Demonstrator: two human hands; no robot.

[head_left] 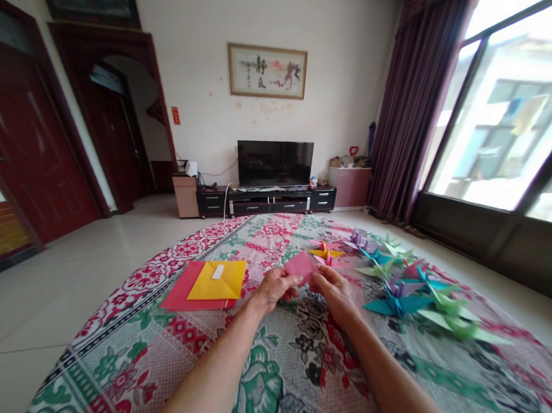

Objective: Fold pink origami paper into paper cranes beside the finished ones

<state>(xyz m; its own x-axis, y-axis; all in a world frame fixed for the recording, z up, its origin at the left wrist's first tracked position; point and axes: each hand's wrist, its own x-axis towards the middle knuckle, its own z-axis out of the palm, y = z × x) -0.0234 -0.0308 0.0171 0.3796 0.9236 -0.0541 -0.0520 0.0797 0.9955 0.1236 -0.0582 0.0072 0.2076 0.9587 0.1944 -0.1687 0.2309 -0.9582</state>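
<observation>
A small folded square of pink paper [301,266] is held up between my two hands over the table. My left hand [277,288] pinches its left edge, thumb on top. On the other side, my right hand [331,288] grips the lower right edge with thumb and fingers. To the left lies a yellow paper sheet [219,281] with a small white label, resting on larger red paper [176,293]. Several folded paper cranes stand to the right, among them a blue crane [398,305], a green crane [455,314] and a yellow crane [325,251].
A flowered tablecloth [173,356] covers the round table. Beyond it, a television [276,163] stands on a black cabinet [266,202] against the wall. A purple curtain [403,99] hangs by the window at right, and dark red doors [28,134] are at left.
</observation>
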